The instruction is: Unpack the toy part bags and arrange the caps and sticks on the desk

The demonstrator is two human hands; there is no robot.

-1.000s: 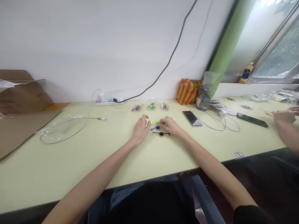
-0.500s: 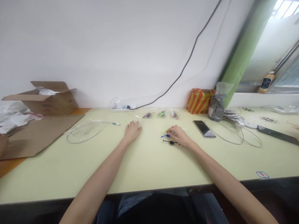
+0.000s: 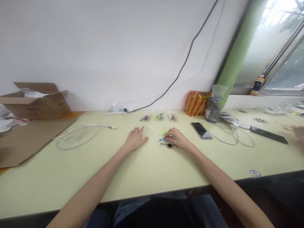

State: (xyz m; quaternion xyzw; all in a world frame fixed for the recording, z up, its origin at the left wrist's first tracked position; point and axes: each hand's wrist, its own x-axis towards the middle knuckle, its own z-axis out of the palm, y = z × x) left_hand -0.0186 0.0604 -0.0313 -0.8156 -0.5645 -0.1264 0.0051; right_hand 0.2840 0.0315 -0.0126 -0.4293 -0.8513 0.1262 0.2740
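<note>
Flat on the table, fingers spread, my left hand (image 3: 135, 139) lies beside a clear plastic bag (image 3: 148, 130), its thumb near the bag's edge. My right hand (image 3: 178, 138) has its fingers pinched on a blue arrow spinner (image 3: 162, 139), partly hidden under the fingertips. Just in front of that hand lies a black arrow spinner (image 3: 169, 145) with a red tip and a clear round base. A green arrow piece (image 3: 165, 133) shows behind the blue one, mostly covered.
Three small bags of coloured pieces (image 3: 160, 116) line the back, near a power strip (image 3: 118, 110). A phone (image 3: 201, 130), a cable (image 3: 237, 139) and a striped bag (image 3: 196, 104) are to the right. Cardboard (image 3: 35, 136) lies left. Another person's hand (image 3: 298, 133) appears at the right edge.
The view has turned slightly right. My left hand has spread its thumb towards the clear bag. My right hand stays at the blue spinner. Another person's hand has appeared at right.
</note>
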